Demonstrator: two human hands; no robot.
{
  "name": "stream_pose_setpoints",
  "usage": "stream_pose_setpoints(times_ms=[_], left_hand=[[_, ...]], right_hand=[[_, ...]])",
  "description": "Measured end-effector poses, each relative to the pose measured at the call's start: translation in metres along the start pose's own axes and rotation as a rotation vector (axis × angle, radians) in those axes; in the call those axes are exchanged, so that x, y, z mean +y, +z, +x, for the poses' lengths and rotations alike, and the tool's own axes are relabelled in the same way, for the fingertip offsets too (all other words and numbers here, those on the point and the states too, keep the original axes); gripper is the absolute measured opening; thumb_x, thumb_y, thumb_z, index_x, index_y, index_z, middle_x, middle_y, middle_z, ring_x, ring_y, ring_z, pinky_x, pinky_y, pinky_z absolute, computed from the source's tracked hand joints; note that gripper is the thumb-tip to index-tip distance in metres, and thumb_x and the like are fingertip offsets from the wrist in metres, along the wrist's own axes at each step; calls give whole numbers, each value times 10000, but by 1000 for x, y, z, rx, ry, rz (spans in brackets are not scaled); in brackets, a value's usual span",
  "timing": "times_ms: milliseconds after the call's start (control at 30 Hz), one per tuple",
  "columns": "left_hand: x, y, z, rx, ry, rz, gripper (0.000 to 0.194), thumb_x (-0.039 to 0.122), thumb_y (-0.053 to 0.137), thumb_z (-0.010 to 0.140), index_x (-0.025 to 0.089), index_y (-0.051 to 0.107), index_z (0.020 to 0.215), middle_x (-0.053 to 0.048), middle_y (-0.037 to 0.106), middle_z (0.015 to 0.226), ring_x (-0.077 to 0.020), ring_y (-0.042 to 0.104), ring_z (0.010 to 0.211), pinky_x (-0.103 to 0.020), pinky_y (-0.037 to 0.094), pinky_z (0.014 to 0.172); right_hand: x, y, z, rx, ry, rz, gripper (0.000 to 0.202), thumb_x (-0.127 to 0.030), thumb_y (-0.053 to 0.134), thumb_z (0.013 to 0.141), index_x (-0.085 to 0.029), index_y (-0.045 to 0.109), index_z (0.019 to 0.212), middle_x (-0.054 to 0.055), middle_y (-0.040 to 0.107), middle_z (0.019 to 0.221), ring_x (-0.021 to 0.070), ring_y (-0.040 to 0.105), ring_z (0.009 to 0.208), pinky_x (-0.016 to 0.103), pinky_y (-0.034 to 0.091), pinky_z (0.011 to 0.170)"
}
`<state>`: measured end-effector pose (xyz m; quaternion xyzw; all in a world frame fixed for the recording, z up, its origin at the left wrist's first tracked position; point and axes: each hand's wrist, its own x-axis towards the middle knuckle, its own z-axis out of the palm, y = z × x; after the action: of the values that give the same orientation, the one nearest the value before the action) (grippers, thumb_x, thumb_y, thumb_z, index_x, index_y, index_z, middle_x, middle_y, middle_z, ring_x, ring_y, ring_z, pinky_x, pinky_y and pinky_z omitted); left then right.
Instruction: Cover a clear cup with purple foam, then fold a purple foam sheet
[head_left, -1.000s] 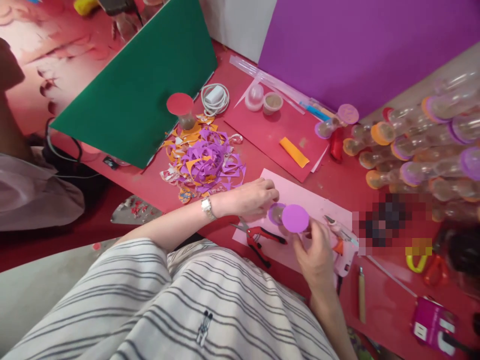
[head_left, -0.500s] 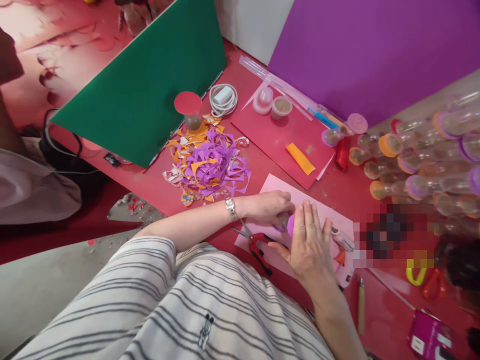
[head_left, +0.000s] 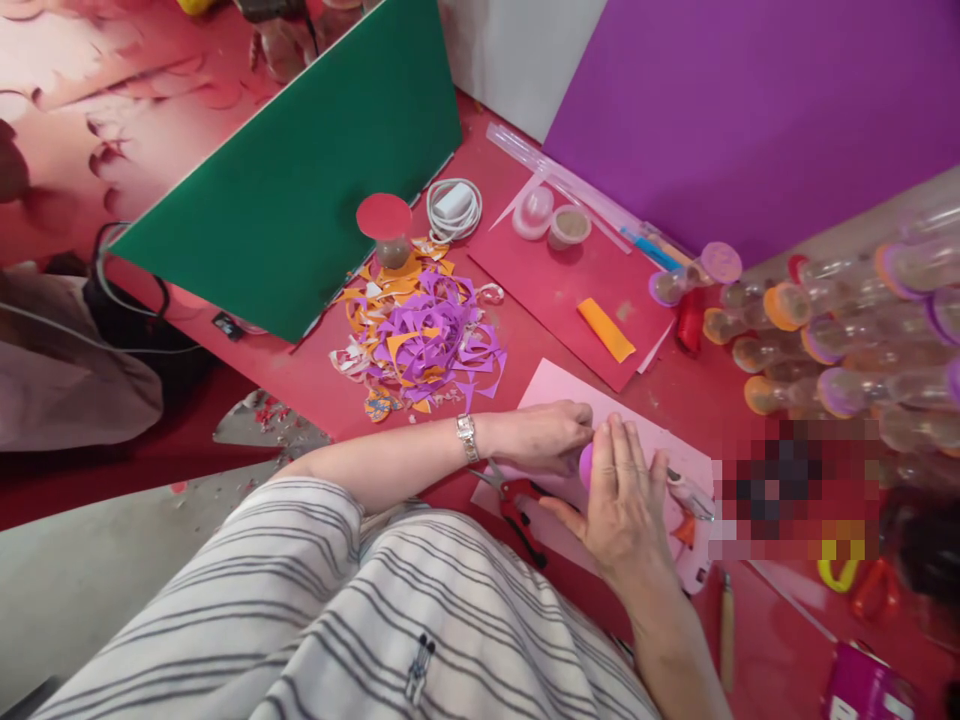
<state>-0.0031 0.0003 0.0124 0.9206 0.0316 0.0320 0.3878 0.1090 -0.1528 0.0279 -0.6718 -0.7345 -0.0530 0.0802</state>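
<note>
My left hand (head_left: 551,436), a watch on its wrist, curls round a piece almost wholly hidden by the fingers; half a second ago part of it showed, clear plastic with a purple rim. Just right of that hand, a purple disc (head_left: 586,466) shows at the end of the piece. Against the disc lies my right hand (head_left: 626,500), flat, with fingers stretched and thumb out to the side. Below both hands is a pink sheet (head_left: 544,388). Red-and-black scissors (head_left: 517,500) lie partly on it, blades pointing left. A pale cutter-like tool (head_left: 688,495) rests by my right hand.
Purple and orange foam scraps (head_left: 435,335) are heaped beside a red-topped sand timer (head_left: 384,225). Several sand timers (head_left: 847,388) are stacked at the right. A green board (head_left: 300,180) and purple board (head_left: 750,110) stand behind. Sand fills a small cup (head_left: 570,226).
The view has shifted slightly, so the table appears a little lower and to the right. My left fingers now cover the clear plastic part that showed before. My right hand stays flat.
</note>
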Motion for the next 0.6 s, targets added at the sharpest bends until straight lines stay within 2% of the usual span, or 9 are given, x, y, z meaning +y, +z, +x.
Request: stream_pose_setpoints(times_ms=[100,233,433,600], left_hand=[[-3,-1,-4,74,-6,-13,122,188,671,846,106,621,921,-124,599,1007,-189,567,869,-269,487,802],[-7,-5,-9,195,-104,79,198,220,682,840,113,580,972,-140,595,1035,-221,568,899,-321,480,815],[-12,-7,-7,177,-204,205,202,226,651,858,105,559,990,-166,616,1003,-269,583,920,-364,464,817],[-16,-5,-8,185,-208,223,314,294,717,829,97,572,1025,-165,617,1034,-275,590,955,-411,458,938]], right_hand=[[0,-4,1,35,-19,39,793,-502,358,994,-87,42,1591,289,351,1550,376,305,1471,686,191,1143],[2,-11,4,79,27,83,768,-480,360,1001,-97,55,1593,279,316,1571,366,251,1497,658,236,1146],[-1,-4,15,58,59,63,848,-580,370,972,-104,43,1593,285,327,1565,378,275,1484,669,243,1137],[-8,5,24,49,11,-9,861,-607,338,969,-78,61,1589,305,395,1518,380,345,1449,688,187,1141]])
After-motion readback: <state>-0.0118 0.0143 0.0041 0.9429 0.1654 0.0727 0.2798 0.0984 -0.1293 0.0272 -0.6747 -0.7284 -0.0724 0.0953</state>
